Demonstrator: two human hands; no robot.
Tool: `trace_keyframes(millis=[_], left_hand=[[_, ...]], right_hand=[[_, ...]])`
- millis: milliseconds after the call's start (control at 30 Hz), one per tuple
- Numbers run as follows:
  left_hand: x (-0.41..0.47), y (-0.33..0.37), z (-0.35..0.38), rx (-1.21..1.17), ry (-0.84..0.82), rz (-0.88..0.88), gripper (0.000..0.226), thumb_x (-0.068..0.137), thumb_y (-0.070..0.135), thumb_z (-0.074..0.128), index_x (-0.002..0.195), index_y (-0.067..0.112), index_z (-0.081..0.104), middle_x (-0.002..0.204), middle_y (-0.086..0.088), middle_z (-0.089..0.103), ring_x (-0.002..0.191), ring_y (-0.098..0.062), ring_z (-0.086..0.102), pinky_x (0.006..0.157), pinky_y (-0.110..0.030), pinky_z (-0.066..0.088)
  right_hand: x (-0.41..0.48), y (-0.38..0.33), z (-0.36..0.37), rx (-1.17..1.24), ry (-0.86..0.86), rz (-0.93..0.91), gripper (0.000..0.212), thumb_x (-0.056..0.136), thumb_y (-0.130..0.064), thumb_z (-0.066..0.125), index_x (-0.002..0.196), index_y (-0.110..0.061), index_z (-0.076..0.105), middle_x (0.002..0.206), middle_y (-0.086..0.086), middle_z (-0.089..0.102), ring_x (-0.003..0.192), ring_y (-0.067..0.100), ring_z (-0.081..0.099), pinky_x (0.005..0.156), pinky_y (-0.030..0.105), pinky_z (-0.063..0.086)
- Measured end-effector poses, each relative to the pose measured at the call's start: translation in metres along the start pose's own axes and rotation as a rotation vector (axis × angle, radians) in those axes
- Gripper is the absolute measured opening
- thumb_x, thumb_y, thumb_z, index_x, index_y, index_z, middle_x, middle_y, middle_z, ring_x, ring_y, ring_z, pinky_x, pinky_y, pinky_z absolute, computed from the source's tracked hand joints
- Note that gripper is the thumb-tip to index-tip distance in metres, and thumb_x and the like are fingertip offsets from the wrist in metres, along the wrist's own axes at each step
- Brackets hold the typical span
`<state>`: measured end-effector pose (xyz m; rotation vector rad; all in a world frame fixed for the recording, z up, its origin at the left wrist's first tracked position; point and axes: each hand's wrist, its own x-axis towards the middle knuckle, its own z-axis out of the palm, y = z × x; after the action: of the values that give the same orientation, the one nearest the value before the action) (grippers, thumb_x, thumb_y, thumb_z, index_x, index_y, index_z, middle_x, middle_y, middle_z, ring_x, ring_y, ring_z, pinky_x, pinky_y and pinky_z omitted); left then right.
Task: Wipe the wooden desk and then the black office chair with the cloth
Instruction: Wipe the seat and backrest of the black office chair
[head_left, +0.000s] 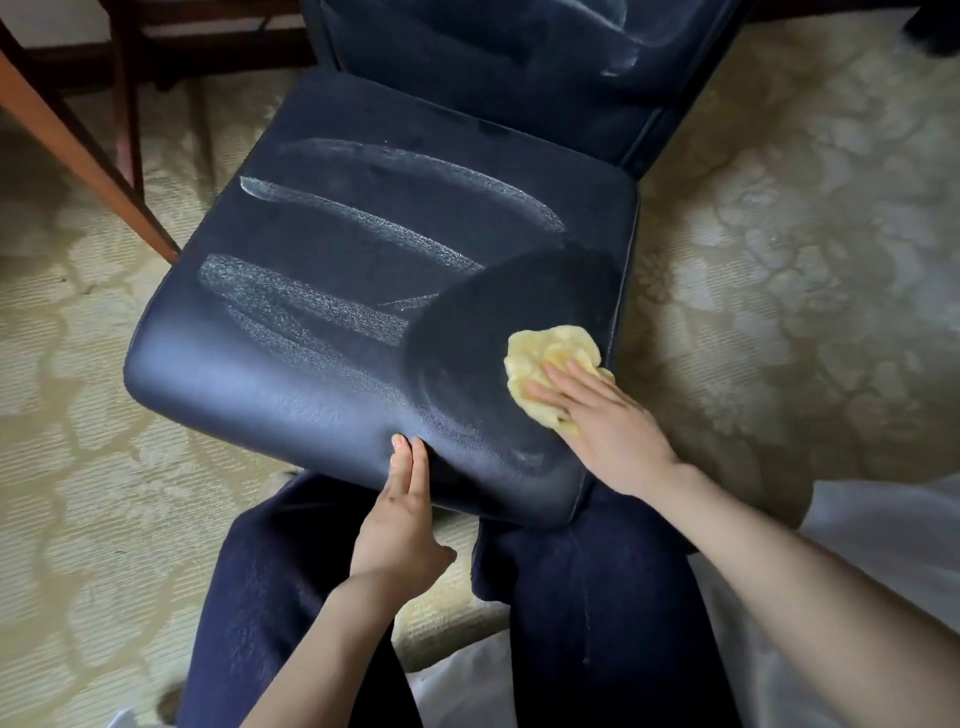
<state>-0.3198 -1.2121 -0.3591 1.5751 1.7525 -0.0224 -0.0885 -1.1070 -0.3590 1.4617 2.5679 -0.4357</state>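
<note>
Yellow cloth (550, 364) sat bunched at the lower-right corner of the black office chair (322, 374) seat, just right of frame centre, w/ right hand (597, 415) laid flat on it, fingers straight & pressing down, not gripping. Left hand (405, 514) was at bottom centre, fingers straight & close together against the seat's front edge, thumb apart, bracing. Pale dust streaks (291, 291) ran across the seat's left & middle, plus smears on the backrest (493, 78) at top; only a dark arc by the cloth looked clean, so lots of chair left imo. Risks: cloth was wadded, not spread, so the flat palm could slide off it & miss strips; it lay near the seat's right edge, so an outward stroke could drop it onto the carpet (779, 260); a dust-laden cloth might just re-smear. Wooden desk leg (88, 169) stood upper left, v. close to the seat corner (touching or not, can't tell), so a hard push could bump the chair into it
</note>
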Motion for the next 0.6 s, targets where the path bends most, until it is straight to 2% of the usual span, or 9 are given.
trace_keyframes(millis=[133, 233, 300, 367, 467, 533, 600], left_hand=[[0.004, 0.013, 0.007, -0.027, -0.042, 0.03, 0.117, 0.079, 0.031, 0.073, 0.149, 0.013, -0.019, 0.155, -0.005, -0.029, 0.144, -0.017, 0.019, 0.102, -0.014, 0.024], [0.006, 0.02, 0.007, -0.11, -0.095, 0.071, 0.109, 0.082, 0.032, 0.069, 0.151, 0.015, -0.014, 0.155, -0.003, -0.029, 0.143, -0.016, 0.023, 0.1, -0.013, 0.024], [0.006, 0.017, 0.001, -0.234, -0.121, 0.103, 0.1, 0.085, 0.028, 0.068, 0.153, 0.017, -0.005, 0.158, 0.0, -0.019, 0.142, -0.012, 0.025, 0.099, -0.009, 0.021], [0.005, 0.012, -0.007, -0.347, -0.094, 0.151, 0.086, 0.086, 0.024, 0.067, 0.152, 0.019, 0.013, 0.16, 0.001, 0.007, 0.142, -0.008, 0.025, 0.101, -0.004, 0.014], [0.004, -0.009, -0.029, -0.36, 0.093, 0.197, 0.067, 0.084, 0.016, 0.07, 0.143, 0.014, 0.039, 0.149, -0.003, 0.04, 0.137, -0.011, 0.035, 0.108, -0.007, 0.016], [0.007, -0.031, -0.045, -0.307, 0.281, 0.146, 0.067, 0.077, 0.007, 0.074, 0.138, 0.007, 0.046, 0.144, -0.009, 0.044, 0.134, -0.022, 0.041, 0.113, -0.023, 0.025], [0.013, -0.055, -0.06, -0.228, 0.433, 0.03, 0.074, 0.069, 0.003, 0.08, 0.136, 0.001, 0.047, 0.144, -0.018, 0.042, 0.13, -0.036, 0.042, 0.11, -0.04, 0.032]], right_hand=[[0.032, 0.021, -0.014, 0.11, -0.024, 0.224, 0.047, 0.102, -0.037, 0.027, 0.148, -0.036, 0.021, 0.158, -0.016, 0.008, 0.145, 0.008, 0.001, 0.117, 0.029, 0.011], [0.067, 0.025, -0.027, 0.139, -0.06, 0.372, 0.05, 0.103, -0.04, 0.019, 0.15, -0.027, 0.019, 0.159, -0.01, 0.0, 0.146, 0.013, -0.003, 0.119, 0.038, 0.01], [0.091, 0.016, -0.031, 0.149, -0.065, 0.485, 0.05, 0.103, -0.04, 0.018, 0.151, -0.029, 0.015, 0.16, -0.009, -0.003, 0.146, 0.02, -0.004, 0.118, 0.042, 0.009], [0.11, 0.0, -0.033, 0.162, -0.062, 0.562, 0.05, 0.102, -0.04, 0.016, 0.151, -0.033, 0.012, 0.159, -0.008, -0.006, 0.146, 0.024, -0.006, 0.117, 0.044, 0.004], [0.132, -0.037, -0.028, 0.146, -0.045, 0.49, 0.049, 0.1, -0.041, 0.017, 0.149, -0.037, 0.014, 0.159, -0.011, -0.008, 0.146, 0.025, -0.008, 0.116, 0.044, -0.002], [0.143, -0.07, -0.02, 0.128, -0.026, 0.398, 0.049, 0.099, -0.043, 0.02, 0.148, -0.04, 0.015, 0.158, -0.013, -0.009, 0.146, 0.023, -0.008, 0.116, 0.045, -0.003], [0.147, -0.106, -0.01, 0.118, 0.001, 0.323, 0.05, 0.099, -0.046, 0.023, 0.148, -0.042, 0.015, 0.158, -0.013, -0.009, 0.146, 0.023, -0.008, 0.116, 0.046, -0.003]])
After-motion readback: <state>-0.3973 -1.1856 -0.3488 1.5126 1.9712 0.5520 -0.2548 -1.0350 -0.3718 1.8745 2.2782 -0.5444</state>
